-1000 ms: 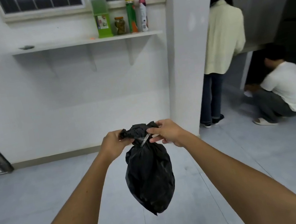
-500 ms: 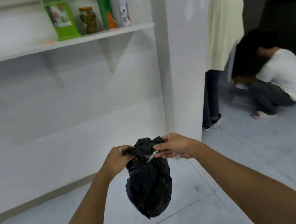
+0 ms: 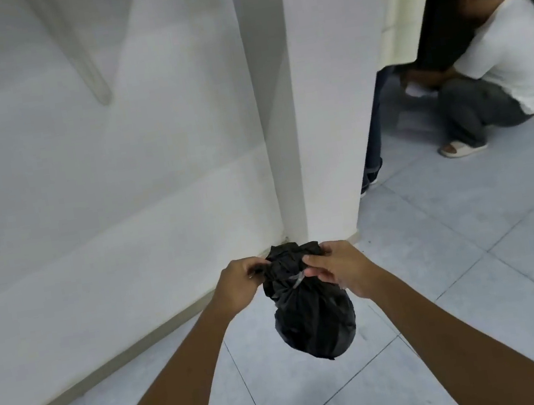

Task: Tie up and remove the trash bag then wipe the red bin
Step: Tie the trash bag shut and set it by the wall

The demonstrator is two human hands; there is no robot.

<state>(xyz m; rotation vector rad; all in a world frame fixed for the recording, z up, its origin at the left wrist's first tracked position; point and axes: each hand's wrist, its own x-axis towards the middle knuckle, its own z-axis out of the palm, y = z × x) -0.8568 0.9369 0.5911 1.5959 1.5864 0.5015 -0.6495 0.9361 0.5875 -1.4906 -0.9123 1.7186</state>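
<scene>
The neck of the trash bag is pinched by the left hand and the right hand; the knot should be pulled tight evenly.

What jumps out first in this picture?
A small black trash bag hangs in mid-air at centre, its bunched neck pinched by the left hand and right hand. At upper right, a person in a white shirt crouches on the grey tiled floor.

Head view; faces forward-down; close over hands.
</scene>
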